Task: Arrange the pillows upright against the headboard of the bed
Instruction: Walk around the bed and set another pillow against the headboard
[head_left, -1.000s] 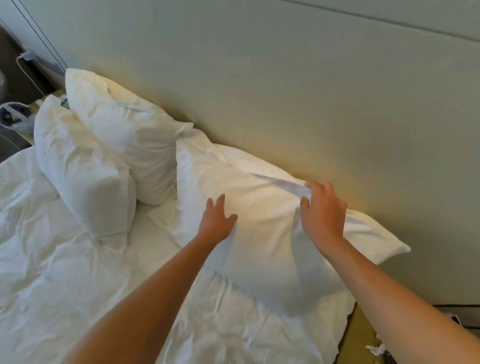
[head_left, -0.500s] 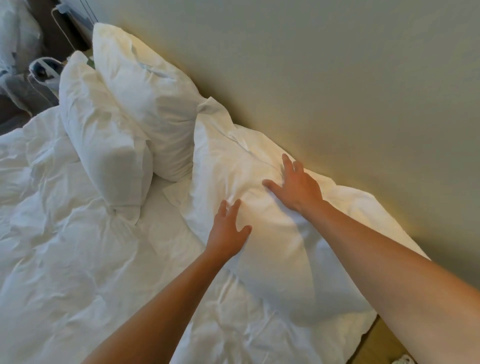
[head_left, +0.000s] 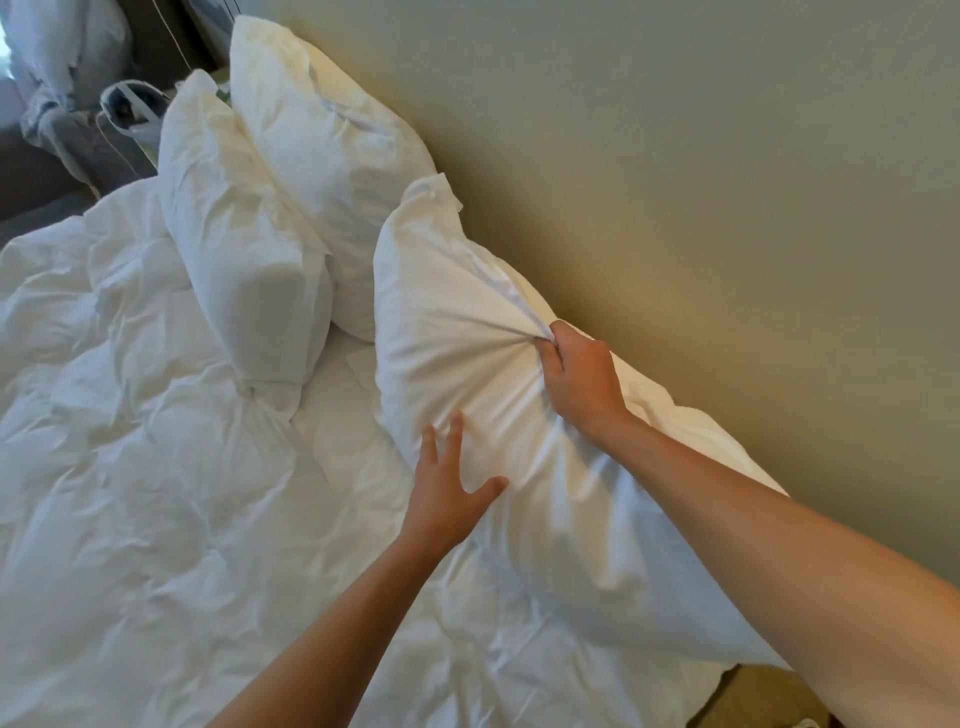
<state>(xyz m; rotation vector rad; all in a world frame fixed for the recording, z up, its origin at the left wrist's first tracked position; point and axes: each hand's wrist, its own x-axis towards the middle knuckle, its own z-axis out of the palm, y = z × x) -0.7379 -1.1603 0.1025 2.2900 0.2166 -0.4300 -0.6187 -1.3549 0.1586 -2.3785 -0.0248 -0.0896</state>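
Far left, two pillows (head_left: 291, 171) already stand propped, the rear one against the headboard (head_left: 675, 182). Just right of them the near pillow (head_left: 467, 332) leans on the headboard, its long axis running along the board from upper left toward lower right. The left hand (head_left: 447, 499) lies on its lower front face, fingers (head_left: 456, 431) straight and spread, pressing lightly. The right hand (head_left: 582, 379) sits higher, at the top edge nearest the headboard, its fingers curled into a bunch of the case. Raising it likely falls to that upper hand, the left bracing the base.
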